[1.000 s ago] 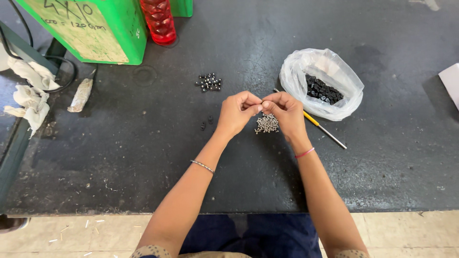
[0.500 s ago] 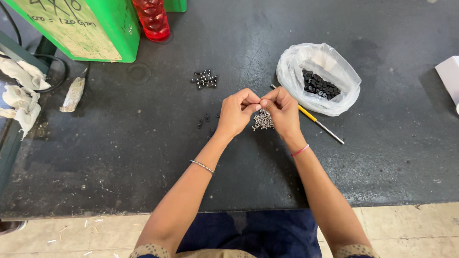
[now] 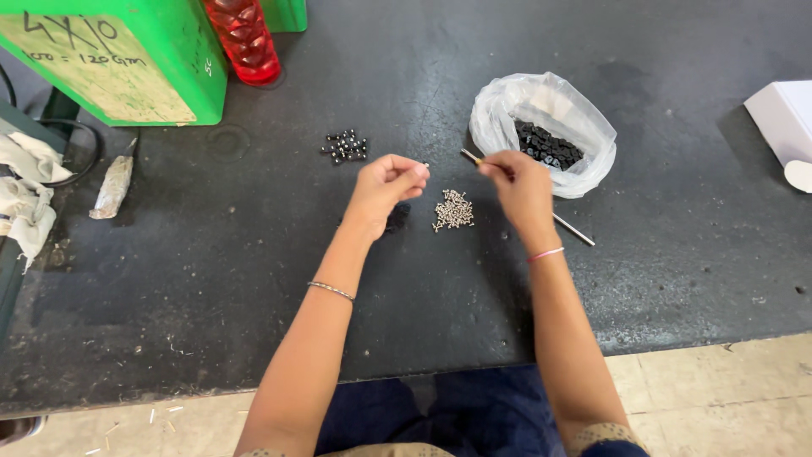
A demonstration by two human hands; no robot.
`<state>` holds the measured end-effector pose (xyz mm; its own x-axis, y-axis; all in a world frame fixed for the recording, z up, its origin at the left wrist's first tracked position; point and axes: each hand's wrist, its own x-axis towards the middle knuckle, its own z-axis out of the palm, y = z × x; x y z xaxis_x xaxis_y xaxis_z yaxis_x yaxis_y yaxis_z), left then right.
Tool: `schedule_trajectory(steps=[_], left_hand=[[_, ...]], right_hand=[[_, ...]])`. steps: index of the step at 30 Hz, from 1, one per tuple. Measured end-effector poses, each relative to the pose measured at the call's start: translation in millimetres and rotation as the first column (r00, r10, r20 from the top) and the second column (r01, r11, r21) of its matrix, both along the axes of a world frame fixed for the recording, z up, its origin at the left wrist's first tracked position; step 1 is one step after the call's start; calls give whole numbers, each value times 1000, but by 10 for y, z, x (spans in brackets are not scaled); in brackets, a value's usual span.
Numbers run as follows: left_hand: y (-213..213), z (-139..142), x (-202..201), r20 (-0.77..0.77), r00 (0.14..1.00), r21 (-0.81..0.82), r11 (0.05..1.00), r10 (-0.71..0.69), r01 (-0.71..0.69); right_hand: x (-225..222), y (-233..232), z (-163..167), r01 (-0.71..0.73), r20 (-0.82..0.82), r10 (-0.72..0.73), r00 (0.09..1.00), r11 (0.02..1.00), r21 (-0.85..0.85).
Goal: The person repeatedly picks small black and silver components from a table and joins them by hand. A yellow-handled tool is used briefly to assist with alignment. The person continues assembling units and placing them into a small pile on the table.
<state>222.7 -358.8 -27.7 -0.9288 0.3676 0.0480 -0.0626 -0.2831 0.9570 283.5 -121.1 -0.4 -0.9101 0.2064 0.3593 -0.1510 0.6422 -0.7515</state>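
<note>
Surface: dark, scuffed worktable seen from above, with pale floor along its near edge and the person's blue lap below it.
Left hand: the left hand is raised just above the table, fingers curled in, thumb and forefinger pinched on something very small — too small to tell what it is. A thin bracelet sits on that forearm.
Right hand: the right hand is closed around a slim screwdriver; its yellow-and-metal end sticks out past the fingers toward the left hand, and the rest of the shaft shows behind the wrist, slanting down to the table. A pink band circles the wrist.
Between the hands: a small heap of silver screws lies on the table, just beside the right hand and a little below the left hand's fingertips. The two hands are apart, not touching.
Bag: a clear plastic bag lies open just behind the right hand — small black parts are piled inside it.
Further left: a cluster of dark assembled pieces sits behind the left hand.
Back edge: a green box and a red ribbed bottle stand side by side.
Left edge: white rags and a small crumpled wrapper.
Right edge: a white box, partly out of view.
</note>
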Motion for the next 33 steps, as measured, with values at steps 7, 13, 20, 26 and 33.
schedule_trajectory(steps=[7, 13, 20, 26, 33], left_hand=[[-79, 72, -39, 96, 995, 85, 996, 3, -11], [-102, 13, -52, 43, 998, 128, 991, -40, 34], [-146, 3, -134, 182, 983, 197, 980, -13, -24], [-195, 11, -172, 228, 974, 213, 976, -11, -39], [-186, 4, -177, 241, 970, 197, 979, 7, -56]], right_hand=[[24, 185, -122, 210, -68, -200, 978, 902, 378], [15, 131, -184, 189, -160, -132, 978, 889, 416], [111, -214, 127, -11, -307, 78, 949, 976, 217], [226, -429, 334, 9, -368, 104, 924, 956, 294], [214, -421, 340, 7, -392, 141, 909, 936, 352]])
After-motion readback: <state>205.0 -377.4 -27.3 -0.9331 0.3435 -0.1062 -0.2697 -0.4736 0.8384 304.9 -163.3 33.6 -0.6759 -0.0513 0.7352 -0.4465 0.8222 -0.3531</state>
